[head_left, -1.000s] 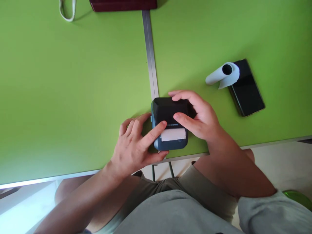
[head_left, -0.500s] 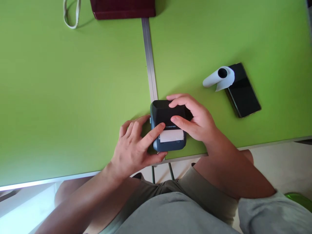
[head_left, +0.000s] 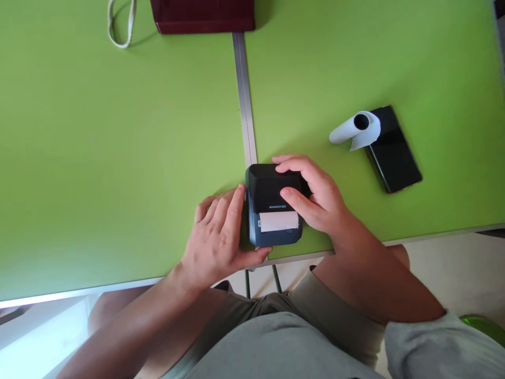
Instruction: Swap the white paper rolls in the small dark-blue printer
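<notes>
Gripping printer [head_left: 268, 189] from both sides: left hand [head_left: 213, 239] at its left side and near edge, right hand [head_left: 321, 197] at its right; long axis near-to-far.

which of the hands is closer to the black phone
Right. The right hand is on the printer's right side, left of the phone; the left hand is farther left, at the printer's opposite side.

You have two hands, one left hand [head_left: 215, 231] and one right hand [head_left: 323, 197]. Before you, count one printer [head_left: 272, 189], one paper strip [head_left: 279, 221] in it, one paper roll [head_left: 347, 131], one phone [head_left: 395, 155], one maroon box [head_left: 205, 18], one white loop [head_left: 130, 31], one metal strip [head_left: 244, 100] and one table [head_left: 118, 137].
</notes>
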Demonstrator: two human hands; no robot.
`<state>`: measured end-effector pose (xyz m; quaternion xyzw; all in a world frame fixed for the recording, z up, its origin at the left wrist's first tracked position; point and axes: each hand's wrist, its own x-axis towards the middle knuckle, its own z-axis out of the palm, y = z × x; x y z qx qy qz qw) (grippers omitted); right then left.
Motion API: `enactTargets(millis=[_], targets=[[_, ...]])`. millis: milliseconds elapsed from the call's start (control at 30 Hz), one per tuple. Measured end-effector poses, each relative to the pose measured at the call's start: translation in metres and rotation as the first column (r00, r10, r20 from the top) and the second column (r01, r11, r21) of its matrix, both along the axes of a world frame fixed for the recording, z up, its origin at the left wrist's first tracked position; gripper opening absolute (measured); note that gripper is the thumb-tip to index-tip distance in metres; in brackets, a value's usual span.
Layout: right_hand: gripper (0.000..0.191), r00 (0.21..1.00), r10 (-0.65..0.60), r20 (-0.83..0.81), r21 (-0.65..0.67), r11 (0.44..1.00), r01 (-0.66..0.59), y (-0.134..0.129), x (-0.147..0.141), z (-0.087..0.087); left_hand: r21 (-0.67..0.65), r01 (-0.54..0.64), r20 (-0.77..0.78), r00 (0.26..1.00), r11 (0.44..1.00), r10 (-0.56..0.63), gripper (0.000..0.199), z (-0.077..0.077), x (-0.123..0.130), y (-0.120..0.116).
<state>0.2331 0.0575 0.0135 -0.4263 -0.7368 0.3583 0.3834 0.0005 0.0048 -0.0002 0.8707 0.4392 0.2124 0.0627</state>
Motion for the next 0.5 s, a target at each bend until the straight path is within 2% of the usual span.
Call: enactTargets(millis=[167,500], targets=[[0.029,0.998,-0.055,-0.035,-0.051,0.997,0.054,-0.0035,-0.0005,-0.0026,-0.045,-0.016,-0.032,0.999,0.999,0.014,0.100,0.0005,0.0004,-0.0007],[0.036,0.994,-0.110,-0.030,-0.106,0.989,0.106,-0.0058,0.0000,-0.0055,0.014,-0.024,-0.113,0.993,1.000,0.025,0.111,0.0004,0.0013,-0.0020]])
